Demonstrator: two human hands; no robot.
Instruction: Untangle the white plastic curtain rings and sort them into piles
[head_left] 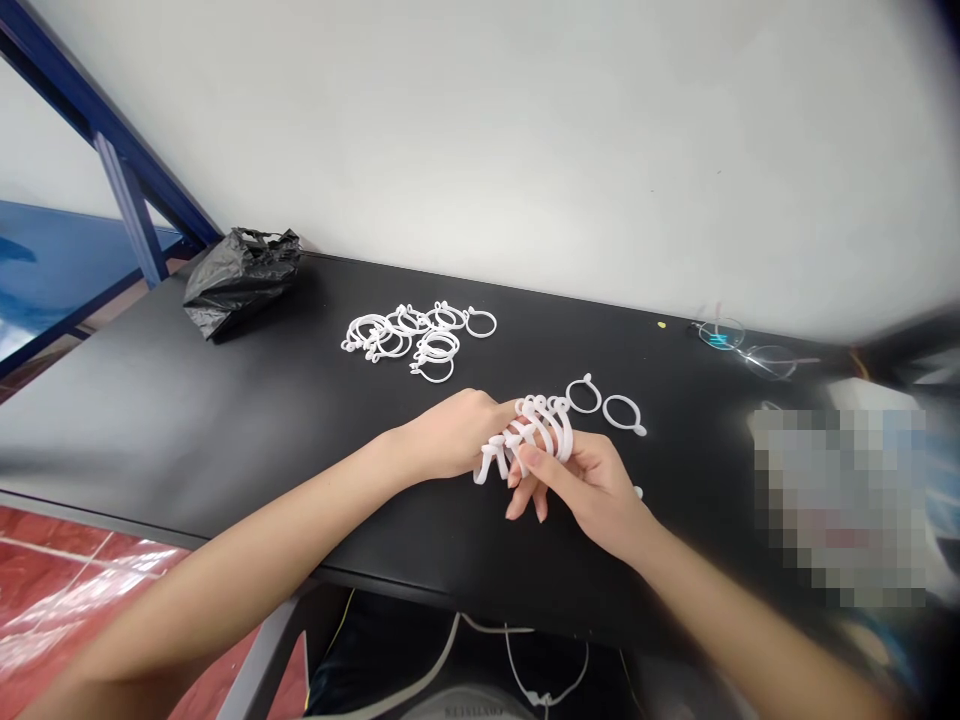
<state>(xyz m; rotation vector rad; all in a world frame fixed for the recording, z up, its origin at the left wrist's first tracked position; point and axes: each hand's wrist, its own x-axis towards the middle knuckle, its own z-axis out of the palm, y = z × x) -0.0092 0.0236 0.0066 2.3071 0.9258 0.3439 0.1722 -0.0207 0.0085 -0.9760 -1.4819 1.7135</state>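
Several white curtain rings (pixel 553 430) with small eyelets are bunched around the fingers of my left hand (pixel 461 432), which points right above the black table. My right hand (pixel 604 490) meets it from the right, thumb pressed on the bunch and fingers curled around it. Rings and overlapping fingers hide part of the grip. Just beyond my right hand, two loose curtain rings (pixel 621 412) lie flat on the table. Farther back on the left is a loose pile of curtain rings (pixel 405 332).
A crumpled black plastic bag (pixel 244 280) sits at the table's (pixel 247 400) back left. Eyeglasses (pixel 750 350) rest at the back right, near a blurred, pixelated object (pixel 840 510). A white wall rises behind, and a blue metal frame (pixel 127 200) stands on the left.
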